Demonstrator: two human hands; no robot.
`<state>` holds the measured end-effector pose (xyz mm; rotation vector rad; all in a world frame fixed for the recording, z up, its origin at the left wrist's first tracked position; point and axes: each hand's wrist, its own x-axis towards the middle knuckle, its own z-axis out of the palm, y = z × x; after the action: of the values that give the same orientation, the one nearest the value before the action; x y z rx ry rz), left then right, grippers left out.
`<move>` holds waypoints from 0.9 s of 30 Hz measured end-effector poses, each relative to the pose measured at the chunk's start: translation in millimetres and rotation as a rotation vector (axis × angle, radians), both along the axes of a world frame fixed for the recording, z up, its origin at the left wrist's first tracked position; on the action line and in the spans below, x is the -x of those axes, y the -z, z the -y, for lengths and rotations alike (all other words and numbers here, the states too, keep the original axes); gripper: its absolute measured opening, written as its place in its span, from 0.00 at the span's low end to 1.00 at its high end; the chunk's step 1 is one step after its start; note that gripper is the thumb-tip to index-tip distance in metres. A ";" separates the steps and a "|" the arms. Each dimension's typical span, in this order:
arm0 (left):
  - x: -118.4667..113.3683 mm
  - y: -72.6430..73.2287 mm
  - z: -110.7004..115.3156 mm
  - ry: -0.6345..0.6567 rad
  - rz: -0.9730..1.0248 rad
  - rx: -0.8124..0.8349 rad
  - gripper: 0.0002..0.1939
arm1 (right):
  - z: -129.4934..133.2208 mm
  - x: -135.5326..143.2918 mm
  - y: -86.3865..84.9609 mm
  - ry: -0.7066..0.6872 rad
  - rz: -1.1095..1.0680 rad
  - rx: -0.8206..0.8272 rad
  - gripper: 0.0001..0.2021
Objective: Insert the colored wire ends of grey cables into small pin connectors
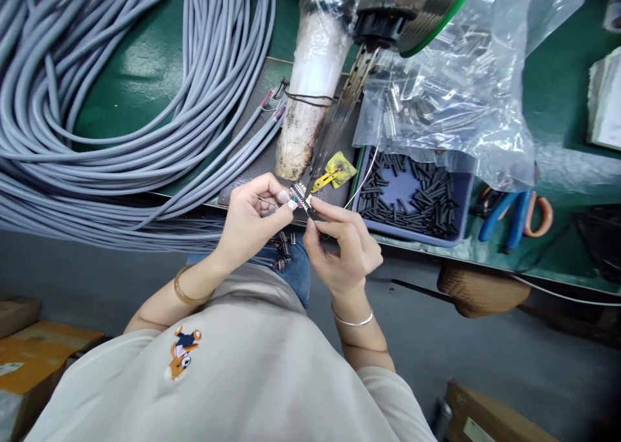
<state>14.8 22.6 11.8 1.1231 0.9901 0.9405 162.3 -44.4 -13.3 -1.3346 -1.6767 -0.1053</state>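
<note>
My left hand (255, 212) is closed, its thumb and forefinger pinching thin coloured wires (294, 200) by a small metal multi-pin connector (299, 189). Against the connector's right end, the thumb and forefinger of my right hand (342, 238) close in a grip, partly hiding it. The dark tip of a soldering iron (323, 144) comes down from above and meets the connector area. Just right of the tip, a yellow clip-like piece (326, 178) lies on a yellow pad (343, 168).
Bundles of grey cable (145, 144) cover the left of the green bench. A wrapped white post (310, 73) stands beside the iron, below a solder spool (436, 15). Rightward are a blue tray (402, 225) of black tubes, a plastic bag (446, 99) and blue-handled pliers (518, 221).
</note>
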 end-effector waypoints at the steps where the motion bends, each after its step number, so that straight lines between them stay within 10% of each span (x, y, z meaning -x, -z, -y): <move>1: 0.4 0.6 0.5 -0.002 -0.007 -0.006 0.10 | 0.2 0.1 0.3 0.004 -0.011 0.000 0.10; 27: 8.4 1.0 3.8 0.033 -0.243 -0.409 0.03 | -6.5 1.8 -10.6 0.019 0.033 -0.001 0.09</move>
<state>6.4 18.8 10.8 1.6223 0.9930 1.0240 160.4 -37.9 -2.6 -1.3548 -1.6917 -0.1391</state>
